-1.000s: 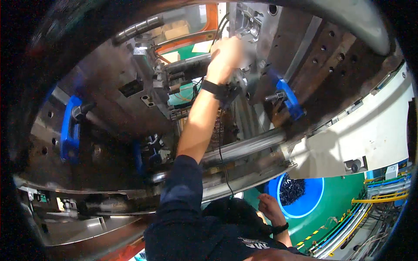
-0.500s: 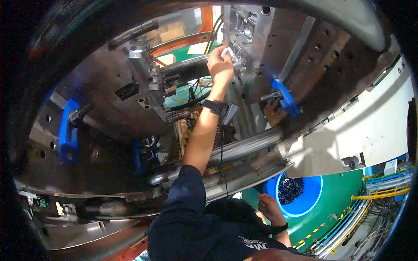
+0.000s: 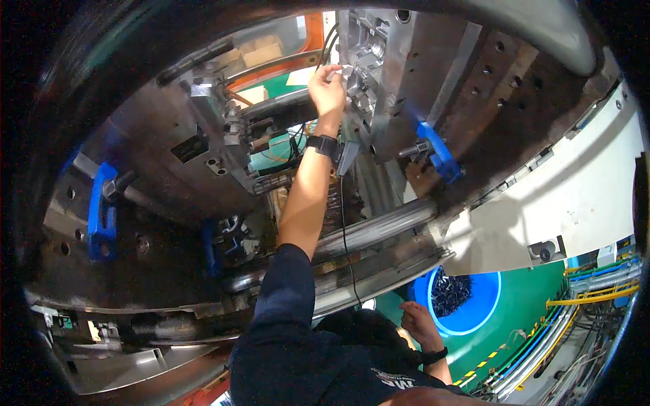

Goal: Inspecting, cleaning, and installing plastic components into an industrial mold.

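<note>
My left hand (image 3: 327, 93) is raised between the two halves of a large steel mold. Its fingers and thumb pinch a small crumpled white wipe (image 3: 347, 70), which lies against or just beside the cavity inserts (image 3: 365, 57) on the right mold half (image 3: 403, 74); contact is hard to make out. A dark watch (image 3: 323, 145) circles that wrist. Low down, close to my body, my right hand (image 3: 421, 323) is held with curled fingers. Whatever may be inside them is hidden.
Blue clamps (image 3: 439, 154) with bolts jut from both mold sides. Steel tie bars (image 3: 379, 227) cross below my left arm, and a thin black cable (image 3: 347, 243) hangs there. Beside my right hand stands a blue tub (image 3: 484, 308) of small dark pieces. Hoses (image 3: 542, 338) run at lower right.
My left hand has shifted slightly left and up with the white wipe, turning a little at the wrist. The whole view has moved slightly. My right hand stays put.
</note>
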Demonstrator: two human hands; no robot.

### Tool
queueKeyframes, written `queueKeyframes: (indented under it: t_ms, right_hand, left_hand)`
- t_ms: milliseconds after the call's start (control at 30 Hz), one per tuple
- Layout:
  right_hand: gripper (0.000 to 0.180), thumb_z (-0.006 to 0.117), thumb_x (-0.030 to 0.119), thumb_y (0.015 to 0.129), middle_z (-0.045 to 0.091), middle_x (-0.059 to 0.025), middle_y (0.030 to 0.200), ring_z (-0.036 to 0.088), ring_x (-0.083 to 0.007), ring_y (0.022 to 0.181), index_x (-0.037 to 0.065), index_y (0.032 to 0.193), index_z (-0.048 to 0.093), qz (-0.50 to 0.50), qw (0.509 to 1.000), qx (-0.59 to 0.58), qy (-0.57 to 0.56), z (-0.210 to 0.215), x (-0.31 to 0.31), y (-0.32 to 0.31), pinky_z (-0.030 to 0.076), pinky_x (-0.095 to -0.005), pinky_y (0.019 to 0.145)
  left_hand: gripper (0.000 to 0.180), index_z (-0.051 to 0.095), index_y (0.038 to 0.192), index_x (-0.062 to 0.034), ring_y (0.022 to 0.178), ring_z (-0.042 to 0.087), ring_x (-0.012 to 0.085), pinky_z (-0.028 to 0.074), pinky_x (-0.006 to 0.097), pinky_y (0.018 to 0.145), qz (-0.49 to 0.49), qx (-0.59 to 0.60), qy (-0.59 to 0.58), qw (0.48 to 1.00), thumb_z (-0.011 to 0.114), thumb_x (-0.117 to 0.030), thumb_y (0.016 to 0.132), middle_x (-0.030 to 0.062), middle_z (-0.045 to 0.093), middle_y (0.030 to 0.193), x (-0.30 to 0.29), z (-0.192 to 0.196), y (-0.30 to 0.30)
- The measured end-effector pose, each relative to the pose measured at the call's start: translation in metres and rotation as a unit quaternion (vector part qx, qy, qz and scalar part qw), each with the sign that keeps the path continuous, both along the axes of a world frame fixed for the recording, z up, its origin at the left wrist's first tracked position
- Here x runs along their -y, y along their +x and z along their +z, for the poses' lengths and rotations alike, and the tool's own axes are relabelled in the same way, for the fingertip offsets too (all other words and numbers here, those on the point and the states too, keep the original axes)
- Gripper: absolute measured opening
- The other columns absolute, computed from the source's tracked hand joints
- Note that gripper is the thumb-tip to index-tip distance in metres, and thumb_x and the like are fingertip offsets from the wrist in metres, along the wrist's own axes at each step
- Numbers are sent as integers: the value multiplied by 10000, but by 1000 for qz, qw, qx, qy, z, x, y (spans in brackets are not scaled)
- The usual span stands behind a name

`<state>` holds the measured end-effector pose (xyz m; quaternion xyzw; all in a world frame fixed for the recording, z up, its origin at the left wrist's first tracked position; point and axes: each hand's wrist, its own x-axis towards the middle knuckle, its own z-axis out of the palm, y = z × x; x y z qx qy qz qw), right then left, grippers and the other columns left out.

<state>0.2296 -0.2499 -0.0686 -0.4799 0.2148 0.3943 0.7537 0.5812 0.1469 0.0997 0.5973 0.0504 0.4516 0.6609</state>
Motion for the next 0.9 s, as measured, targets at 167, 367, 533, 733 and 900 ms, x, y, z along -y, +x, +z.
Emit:
queueKeyframes:
  t_ms: [167,367,533,733,900]
  right_hand:
    - [86,561,122,932,366,57,536,310,-58,412,51,893,589,-2,1000,-8,-11,4,-1,1,228,-221,400]
    - [92,562,125,933,367,57,536,316,-64,423,45,901,594,-6,1000,-6,-18,1,3,0,236,-226,414]
    - [100,568,133,930,372,57,537,327,-69,427,45,895,601,-20,1000,-4,-22,-2,7,0,245,-232,418]
    - [98,573,131,927,383,58,544,357,-70,442,42,900,605,-33,999,-8,-4,-7,12,-1,269,-234,430]
    - [87,571,121,920,383,59,554,352,-67,444,39,899,591,-52,998,-13,-24,1,11,-3,260,-225,427]
  left_hand:
    - [131,658,910,34,688,563,103,434,229,629,0,13,-135,991,593,30,797,41,647,827,-22,-22,21]
    - [127,615,842,13,686,596,123,473,238,632,63,-75,-103,990,698,34,748,61,648,783,-31,-43,36]
    - [209,571,829,0,709,644,145,533,262,673,-9,-90,-50,995,733,67,716,90,681,792,-18,-44,44]
    - [83,624,783,-24,681,666,256,526,342,672,71,-165,140,974,687,-32,729,138,681,751,-10,-46,41]
    - [94,662,722,-30,751,648,390,521,442,727,180,-283,419,844,623,-115,728,210,656,750,-23,-34,27]
